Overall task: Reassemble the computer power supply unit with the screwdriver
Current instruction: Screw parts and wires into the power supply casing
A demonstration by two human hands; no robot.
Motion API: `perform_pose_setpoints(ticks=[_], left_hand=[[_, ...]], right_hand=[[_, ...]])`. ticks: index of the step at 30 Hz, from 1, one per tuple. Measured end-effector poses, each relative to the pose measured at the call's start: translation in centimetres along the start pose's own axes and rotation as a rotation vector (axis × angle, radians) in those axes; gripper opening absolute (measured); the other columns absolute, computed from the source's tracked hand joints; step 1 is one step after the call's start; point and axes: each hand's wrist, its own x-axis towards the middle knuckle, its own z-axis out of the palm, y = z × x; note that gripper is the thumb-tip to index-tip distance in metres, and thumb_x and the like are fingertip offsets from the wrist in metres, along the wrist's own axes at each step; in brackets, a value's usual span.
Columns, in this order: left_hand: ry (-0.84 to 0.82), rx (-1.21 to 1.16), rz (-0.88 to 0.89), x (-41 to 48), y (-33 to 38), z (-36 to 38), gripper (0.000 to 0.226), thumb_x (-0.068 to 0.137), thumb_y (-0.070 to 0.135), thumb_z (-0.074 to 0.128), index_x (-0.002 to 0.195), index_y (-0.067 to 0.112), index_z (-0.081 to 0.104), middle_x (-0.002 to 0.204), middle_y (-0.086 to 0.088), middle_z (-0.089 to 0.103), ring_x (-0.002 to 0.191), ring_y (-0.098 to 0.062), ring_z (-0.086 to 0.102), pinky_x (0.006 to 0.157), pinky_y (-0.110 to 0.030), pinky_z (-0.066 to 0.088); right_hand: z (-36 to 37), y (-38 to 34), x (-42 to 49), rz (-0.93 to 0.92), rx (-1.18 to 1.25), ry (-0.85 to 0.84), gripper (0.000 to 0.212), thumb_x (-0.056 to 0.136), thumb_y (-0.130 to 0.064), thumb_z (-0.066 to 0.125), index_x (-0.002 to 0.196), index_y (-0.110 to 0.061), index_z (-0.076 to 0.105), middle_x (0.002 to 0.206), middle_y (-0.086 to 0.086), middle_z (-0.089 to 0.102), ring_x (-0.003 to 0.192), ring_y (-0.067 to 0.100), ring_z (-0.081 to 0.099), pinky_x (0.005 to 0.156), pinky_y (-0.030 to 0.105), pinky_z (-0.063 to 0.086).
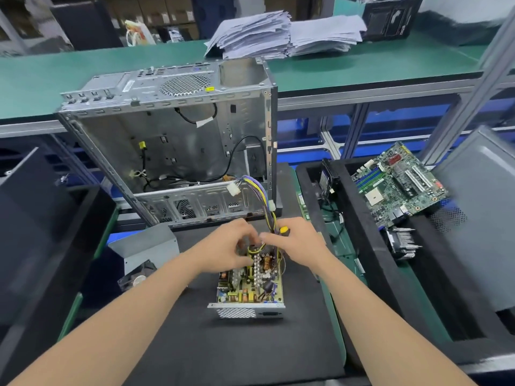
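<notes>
Evidently the right hand [298,242] had its grip curled round the screwdriver [284,229] over the open power supply unit [250,285]; the left hand [225,247] sat beside it, its grip impossible to tell.

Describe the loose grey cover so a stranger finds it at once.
Start at the open computer case at the back of the black mat. In front of it, left of the open power supply, lies the grey metal cover; it alone carries a black fan.
</notes>
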Motion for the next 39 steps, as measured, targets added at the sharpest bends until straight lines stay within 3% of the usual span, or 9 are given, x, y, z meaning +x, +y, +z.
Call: perform_pose_setpoints(ticks=[3,6,12,18,21,24,27,32,39], left_hand=[[0.134,0.051,0.086,-0.3,0.4,2.1,0.017,0.085,0.025,0.084,0.090,0.022,0.068,0.108,0.009,0.049,0.088,-0.010,0.053,0.083,-0.026,0.045],[0.229,0.012,0.128,-0.7,0.2,3.1,0.015,0.085,0.024,0.083,0.086,0.014,0.073,0.093,0.009,0.054,0.081,-0.007,0.053,0.078,-0.024,0.043],[0.348,-0.496,0.022,0.0,2.1,2.4,0.011,0.081,0.034,0.083,0.091,0.038,0.079,0.090,0.011,0.076,0.086,-0.012,0.070,0.078,-0.024,0.054],[0.343,-0.655,-0.053,3.5,3.6,1.7,0.015,0.088,0.020,0.080,0.089,0.035,0.080,0.098,0.009,0.076,0.093,-0.011,0.075,0.089,-0.033,0.057],[0.403,-0.576,-0.101,5.3,4.3,1.9,0.012,0.087,0.025,0.081,0.086,0.037,0.080,0.086,0.019,0.074,0.080,-0.004,0.073,0.076,-0.019,0.053],[0.402,-0.707,-0.142,6.7,4.8,1.8,0.004,0.088,0.022,0.081,0.089,0.024,0.078,0.073,0.002,0.077,0.072,-0.013,0.077,0.070,-0.020,0.058],[0.332,-0.845,-0.156,7.6,5.0,1.6,0.008,0.094,0.017,0.076,0.095,0.011,0.073,0.079,-0.011,0.078,0.081,-0.027,0.079,0.076,-0.036,0.064],[0.127,-0.992,-0.202,7.8,4.2,1.5,0.013,0.097,0.006,0.068,0.110,0.007,0.067,0.097,-0.010,0.079,0.089,-0.018,0.075,0.075,-0.025,0.057],[0.092,-0.298,-0.063,5.7,2.4,1.2,0.007,0.094,0.025,0.071,0.097,0.032,0.073,0.085,0.013,0.077,0.081,-0.004,0.072,0.083,-0.031,0.058]], right_hand=[[-0.2,0.3,-0.2,0.015,0.155,-0.055,0.056,0.090,-0.045,0.081,0.071,-0.005,0.047,0.060,0.003,0.033,0.057,0.021,0.027,0.051,0.025,0.023],[-1.0,0.7,-0.5,0.028,0.241,-0.089,0.040,0.095,-0.040,0.078,0.077,-0.007,0.066,0.056,0.000,0.038,0.047,0.016,0.028,0.044,0.022,0.024],[-2.9,1.7,-0.7,0.027,0.252,-0.134,0.023,0.105,-0.039,0.062,0.097,-0.028,0.081,0.065,0.000,0.041,0.055,0.023,0.024,0.049,0.030,0.023],[-3.9,2.4,-0.7,0.033,0.039,-0.022,0.034,0.105,-0.044,0.060,0.072,-0.040,0.068,0.061,-0.009,0.057,0.050,0.013,0.046,0.053,0.025,0.041],[-4.1,2.9,-1.1,0.060,0.067,-0.010,0.029,0.106,-0.038,0.061,0.080,-0.030,0.072,0.079,-0.001,0.076,0.051,0.010,0.054,0.055,0.023,0.047],[-4.0,3.6,-1.6,0.084,0.148,-0.007,0.026,0.106,-0.033,0.062,0.086,-0.022,0.074,0.086,0.004,0.078,0.052,0.016,0.056,0.052,0.021,0.044],[-3.8,4.3,-1.8,0.122,0.226,0.001,0.026,0.105,-0.034,0.063,0.090,-0.015,0.072,0.077,0.002,0.075,0.052,0.022,0.058,0.042,0.017,0.035],[-3.3,4.6,-1.7,0.184,0.324,-0.003,0.029,0.104,-0.034,0.065,0.087,-0.010,0.065,0.069,0.017,0.068,0.064,0.037,0.066,0.041,0.024,0.027],[-2.9,3.7,-1.4,0.127,0.351,-0.014,0.021,0.101,-0.037,0.067,0.086,-0.023,0.068,0.083,0.008,0.076,0.074,0.036,0.074,0.042,0.025,0.029]])
